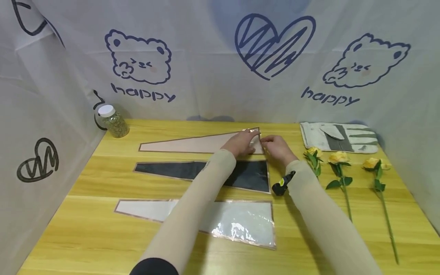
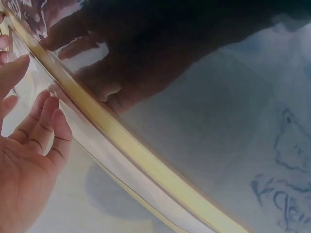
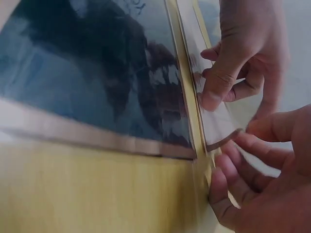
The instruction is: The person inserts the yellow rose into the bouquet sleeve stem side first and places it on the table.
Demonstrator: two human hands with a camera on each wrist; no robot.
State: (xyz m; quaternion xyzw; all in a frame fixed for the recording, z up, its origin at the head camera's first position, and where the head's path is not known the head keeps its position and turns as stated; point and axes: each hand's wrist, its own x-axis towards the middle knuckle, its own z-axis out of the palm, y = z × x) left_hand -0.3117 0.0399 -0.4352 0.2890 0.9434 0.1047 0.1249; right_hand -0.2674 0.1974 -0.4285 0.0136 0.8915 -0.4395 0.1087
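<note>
We see trouble most likely at the wide right end of the pink panel (image 1: 192,145), which lies on the bench just above the middle of the head view: the sheet looks thin and flexible, so too hard a pinch or an uneven pull at its corner could crease it or start its border peeling. With little bare wood between it and the black panel (image 1: 252,173) below, a small sideways slip could also make the two edges overlap. The pink panel is a long taper, narrow at the left, pale and glossy, edged by a thin brown border; in the right wrist view that end curves up at the corner. There our right hand (image 1: 276,147) pinches the edge between thumb and finger, while our left hand (image 1: 240,144) spreads over the panel, loosely bent, its thumb on the surface, pressing rather than gripping as far as we can judge. Below the shiny black panel, at lower centre, we have a whitish panel (image 1: 240,219) full of glare. Farther out on the bench (image 1: 86,217), a white-lidded jar (image 1: 117,125) stands at the left, with a work glove (image 1: 338,138) and yellow roses (image 1: 338,157) at the right.
</note>
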